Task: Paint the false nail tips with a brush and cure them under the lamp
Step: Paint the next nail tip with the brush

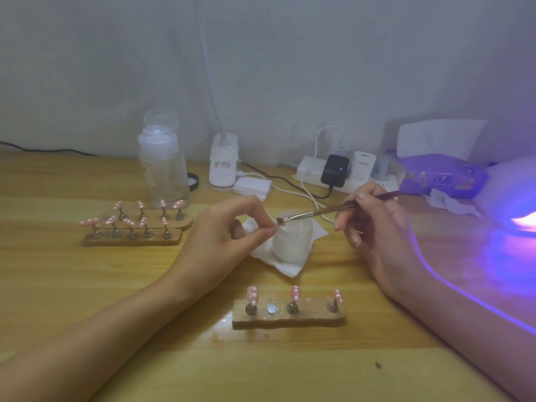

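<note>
My left hand (232, 230) pinches a small nail tip on its stand (278, 224) between thumb and forefinger, over a frosted white jar (293, 242). My right hand (374, 224) holds a thin brush (333, 210); its bristles touch the pinched tip. Near me a wooden holder (290, 319) carries three pink nail tips with white dots and one bare magnet. At the left, two more wooden holders (132, 239) carry several pink tips. The curing lamp (516, 210) glows purple at the right edge.
The jar stands on a white wipe (285, 266). Along the back of the wooden table are a clear pump bottle (162, 169), a white desk-lamp base (222, 166), cotton pads (253, 187), a power strip with chargers (333, 172) and a purple tissue pack (441, 175).
</note>
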`<state>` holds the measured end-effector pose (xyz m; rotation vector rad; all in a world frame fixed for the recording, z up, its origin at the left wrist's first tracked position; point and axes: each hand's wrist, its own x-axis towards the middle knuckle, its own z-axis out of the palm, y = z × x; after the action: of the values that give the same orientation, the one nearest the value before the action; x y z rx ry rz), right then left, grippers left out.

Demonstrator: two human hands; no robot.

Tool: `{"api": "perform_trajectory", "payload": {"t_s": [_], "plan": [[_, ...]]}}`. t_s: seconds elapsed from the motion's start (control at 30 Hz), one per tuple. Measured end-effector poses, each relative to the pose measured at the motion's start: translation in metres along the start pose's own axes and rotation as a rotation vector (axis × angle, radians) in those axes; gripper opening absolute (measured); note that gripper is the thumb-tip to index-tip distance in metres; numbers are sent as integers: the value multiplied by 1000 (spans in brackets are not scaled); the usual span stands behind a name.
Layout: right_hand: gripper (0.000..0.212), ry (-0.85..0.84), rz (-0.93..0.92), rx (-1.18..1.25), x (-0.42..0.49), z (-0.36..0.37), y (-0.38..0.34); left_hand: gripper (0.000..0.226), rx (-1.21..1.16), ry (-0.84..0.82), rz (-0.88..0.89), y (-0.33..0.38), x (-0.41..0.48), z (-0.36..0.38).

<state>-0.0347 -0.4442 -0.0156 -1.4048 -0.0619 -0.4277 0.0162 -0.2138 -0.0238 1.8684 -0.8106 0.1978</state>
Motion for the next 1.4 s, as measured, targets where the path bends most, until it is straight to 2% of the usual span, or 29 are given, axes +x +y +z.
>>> {"api": "perform_trajectory", "payload": {"t_s": [0.17, 0.3, 0.43, 0.57, 0.73, 0.87, 1.03, 1.2, 1.4], "plan": [[28, 81, 25, 36, 1, -2, 0, 12, -7, -2, -5, 1, 0, 0], [28, 30, -6, -4, 1, 0, 0, 12, -18, 1, -15, 1, 0, 0], [28, 83, 17, 2, 1, -2, 1, 12, -18, -3, -15, 2, -1, 0], [21, 19, -40, -4, 0, 0, 0, 13, -19, -8, -11, 2, -1, 1], [26, 92, -13, -25, 0, -1, 0, 13, -29, -12, -16, 1, 0, 0], [20, 19, -48, -5, -1, 1, -1, 10, -25, -15, -19, 2, 0, 1], [27, 86, -23, -27, -1, -1, -1, 11, -27, -13, -17, 2, -1, 0], [20, 22, -48, -10, -1, 1, -1, 13, -19, -10, -16, 1, 0, 1], [28, 109, -35, -29, 0, -1, -1, 12, -24, -10, -21, 1, 0, 0]]}}
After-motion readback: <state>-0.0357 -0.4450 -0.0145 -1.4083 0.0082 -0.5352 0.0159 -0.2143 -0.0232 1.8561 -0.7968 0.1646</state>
